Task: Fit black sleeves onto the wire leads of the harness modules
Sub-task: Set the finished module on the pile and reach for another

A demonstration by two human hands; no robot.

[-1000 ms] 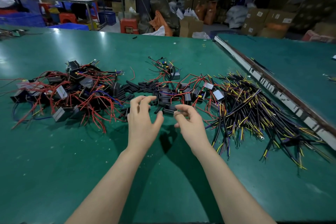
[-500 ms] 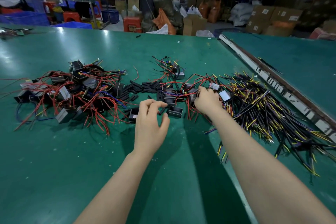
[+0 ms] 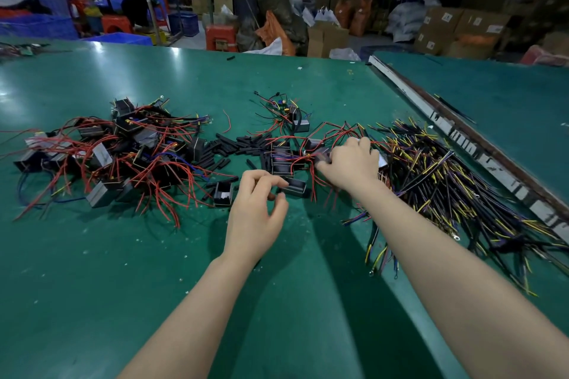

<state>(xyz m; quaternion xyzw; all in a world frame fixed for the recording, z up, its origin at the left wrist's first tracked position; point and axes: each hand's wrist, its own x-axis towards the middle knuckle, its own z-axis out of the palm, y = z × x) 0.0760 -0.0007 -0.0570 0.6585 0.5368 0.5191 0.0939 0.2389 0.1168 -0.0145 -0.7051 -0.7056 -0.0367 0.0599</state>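
Green table (image 3: 92, 271) bare near edge; left hand (image 3: 252, 215) loose, right hand (image 3: 351, 164) grip unclear on modules (image 3: 284, 163).

Black sleeves (image 3: 237, 146) lie loose in a scattered heap of short tubes on the green table, mid-way between two piles of modules. The left pile (image 3: 123, 157) is a tangle of small black-and-grey boxes with red leads, a few blue and yellow ones, splayed outward. The middle pile (image 3: 286, 160) holds black boxes stacked close together, red leads looping over them. One module (image 3: 223, 194) sits apart, upright, just before the sleeves. To the right lies a thick bundle of black and yellow wires (image 3: 446, 181).
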